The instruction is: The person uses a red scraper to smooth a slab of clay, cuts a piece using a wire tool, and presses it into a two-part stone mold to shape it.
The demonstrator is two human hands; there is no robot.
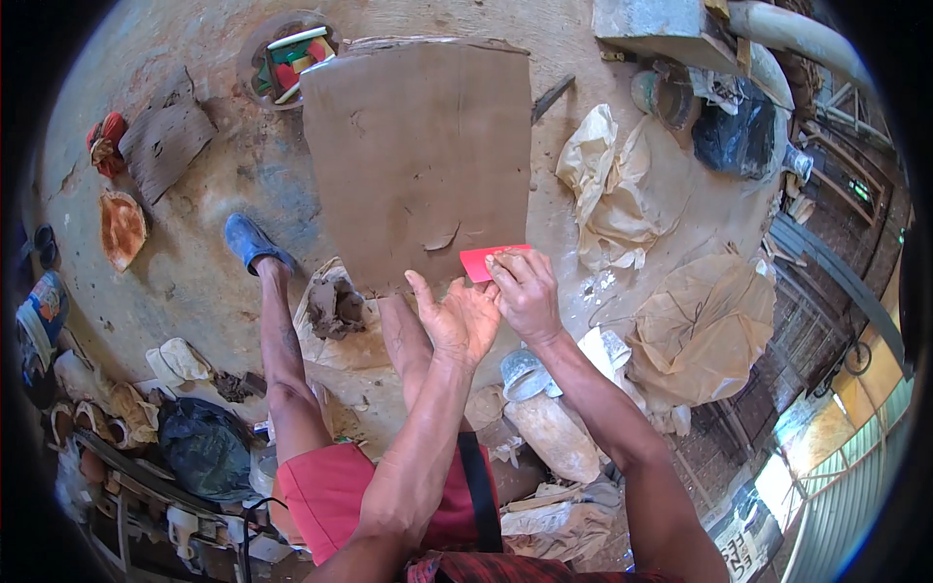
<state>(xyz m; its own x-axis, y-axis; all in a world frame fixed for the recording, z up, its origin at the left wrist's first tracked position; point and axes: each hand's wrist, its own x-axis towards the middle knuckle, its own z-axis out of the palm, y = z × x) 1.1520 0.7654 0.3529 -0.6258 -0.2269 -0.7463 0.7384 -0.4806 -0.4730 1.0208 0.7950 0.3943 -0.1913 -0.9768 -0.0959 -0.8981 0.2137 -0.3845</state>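
Note:
A large brown clay slab (413, 155) lies before me, its surface smooth with a torn, lifted flake near the close edge. My right hand (528, 291) pinches a flat red scraper (476, 265) over the slab's near right corner. Beside it, my left hand (459, 319) is turned palm up with the fingers stretched and the thumb apart. Its fingertips are close under the scraper; whether they touch it I cannot tell. A lump of dark clay (335, 306) rests on a pale sheet left of my left hand.
A round bowl (251, 83) of coloured tools stands beyond the slab's far left corner. Further left lies a smaller clay piece (167, 136). Crumpled plastic sheeting (612, 189) is on the right, with a bundle wrapped in brown plastic (702, 330) nearer me. My foot wears a blue clog (255, 243).

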